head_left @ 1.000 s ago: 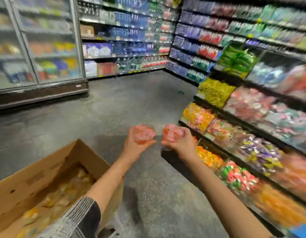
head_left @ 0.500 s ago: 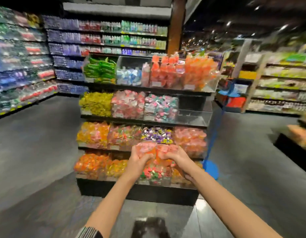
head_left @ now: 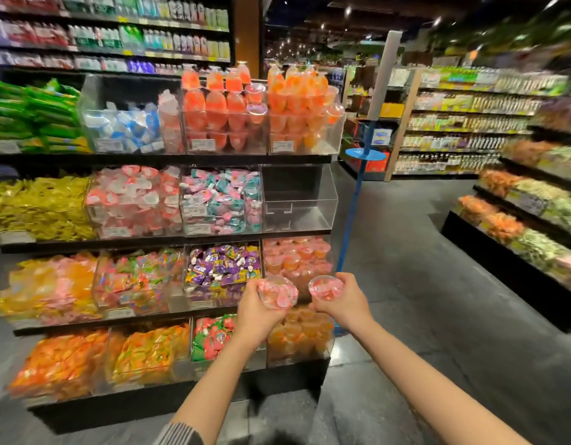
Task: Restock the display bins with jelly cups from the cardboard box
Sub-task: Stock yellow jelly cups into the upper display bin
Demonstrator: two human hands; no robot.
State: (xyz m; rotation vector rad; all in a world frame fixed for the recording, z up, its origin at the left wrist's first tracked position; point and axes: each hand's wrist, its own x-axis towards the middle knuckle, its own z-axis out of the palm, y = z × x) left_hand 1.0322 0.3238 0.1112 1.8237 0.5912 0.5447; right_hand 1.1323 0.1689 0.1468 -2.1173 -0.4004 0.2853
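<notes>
Cups (head_left: 277,292) sit one in each of our hands, left (head_left: 255,311) and right (head_left: 343,301) curled round them, lids up, likely bound for the pink-cup bin (head_left: 295,256).

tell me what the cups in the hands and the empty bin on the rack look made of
Cups: the left one and right one look like thin clear plastic with a printed film lid; pink jelly shows through.
Empty bin: clear, glossy acrylic or similar rigid plastic, since the dark shelf behind shows through and its edges catch the light.
</notes>
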